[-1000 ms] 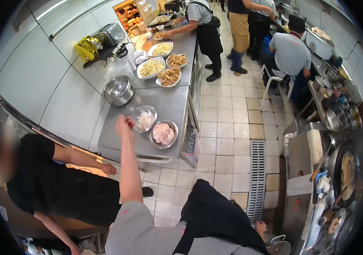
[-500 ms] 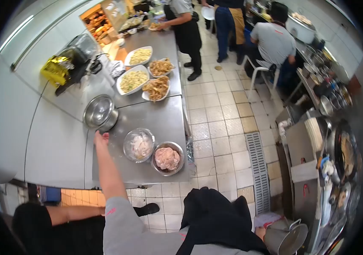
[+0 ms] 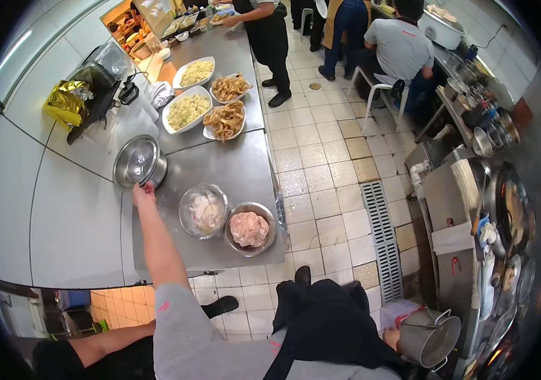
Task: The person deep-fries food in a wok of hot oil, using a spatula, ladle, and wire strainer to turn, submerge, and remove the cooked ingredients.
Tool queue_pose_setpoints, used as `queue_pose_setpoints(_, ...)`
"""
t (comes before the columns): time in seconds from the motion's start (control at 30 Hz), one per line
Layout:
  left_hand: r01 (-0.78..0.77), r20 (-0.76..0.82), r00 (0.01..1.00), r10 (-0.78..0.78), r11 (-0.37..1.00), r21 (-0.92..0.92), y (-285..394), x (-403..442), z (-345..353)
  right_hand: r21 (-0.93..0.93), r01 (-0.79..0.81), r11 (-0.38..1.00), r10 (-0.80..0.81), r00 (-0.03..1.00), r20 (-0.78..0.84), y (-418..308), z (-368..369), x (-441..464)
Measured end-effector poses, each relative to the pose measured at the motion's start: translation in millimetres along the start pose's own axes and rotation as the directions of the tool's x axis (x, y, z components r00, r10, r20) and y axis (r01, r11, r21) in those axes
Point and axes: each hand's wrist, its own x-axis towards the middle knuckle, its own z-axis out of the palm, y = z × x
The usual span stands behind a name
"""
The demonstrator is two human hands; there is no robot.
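Observation:
My left hand (image 3: 145,192) reaches out over the steel table (image 3: 185,164), its fingers closed at the near rim of a shiny metal bowl (image 3: 139,162). The bowl leans a little and looks stacked in another. Nearer me stand a clear bowl (image 3: 203,211) of pale, wet pieces and a metal bowl of pinkish raw minced meat (image 3: 249,229). Low on the right, my right hand (image 3: 391,339) is beside a deep grey metal pot (image 3: 427,342) with looped handles and a long utensil inside. Its fingers are mostly hidden, so its grip does not show.
White dishes of pale food (image 3: 186,111) and fried brown food (image 3: 226,120) stand farther along the table. A person in a black apron (image 3: 269,47) works there; another person sits on a white chair (image 3: 381,85). Pans (image 3: 510,209) line the right side. A person's forearm (image 3: 102,348) shows lower left.
My left hand has moved forward onto the rim of the metal bowl. The view has shifted slightly. My right hand remains beside the pot.

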Motion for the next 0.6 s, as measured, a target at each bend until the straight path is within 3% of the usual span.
queue_pose_setpoints(0.1, 0.000, 0.067, 0.998, -0.003, 0.999, 0.046, -4.2, 13.3, 1.2, 0.105, 0.003, 0.995, 0.013, 0.988, -0.156, 17.7, 15.1, 1.7)
queue_pose_setpoints(0.23, -0.152, -0.006, 0.988, 0.152, 0.988, 0.028, -12.1, -11.7, -2.4, 0.095, -0.029, 0.995, 0.037, 0.996, -0.086, 21.1, 10.2, -1.6)
queue_pose_setpoints(0.4, -0.230, -0.043, 0.973, 0.228, 0.973, -0.028, -15.8, -66.9, -21.8, 0.088, -0.098, 0.991, 0.103, 0.993, -0.056, -1.0, 9.6, -15.6)
queue_pose_setpoints(0.47, -0.250, -0.049, 0.968, 0.248, 0.967, -0.054, -20.6, -89.1, -38.6, 0.086, -0.065, 0.994, 0.071, 0.995, -0.068, 20.4, 40.4, 10.7)
queue_pose_setpoints(0.5, -0.273, -0.068, 0.959, 0.274, 0.962, 0.020, -22.3, -98.7, -47.9, 0.092, -0.067, 0.994, 0.075, 0.994, -0.082, 36.4, 50.2, 12.0)
queue_pose_setpoints(0.53, -0.284, -0.068, 0.954, 0.292, 0.954, 0.098, -19.8, -100.2, -58.8, 0.046, -0.048, 0.998, 0.046, 0.998, 0.041, 6.2, 25.6, 1.0)
queue_pose_setpoints(0.57, -0.288, -0.049, 0.952, 0.301, 0.941, 0.181, -22.4, -91.9, -69.1, -0.069, 0.062, 0.996, -0.064, 0.997, -0.032, 60.8, 78.1, 30.4)
queue_pose_setpoints(0.6, -0.318, 0.022, 0.948, 0.318, 0.938, 0.138, -23.4, -68.5, -84.6, -0.007, -0.042, 0.999, 0.043, 0.999, 0.001, 28.0, 50.1, 11.3)
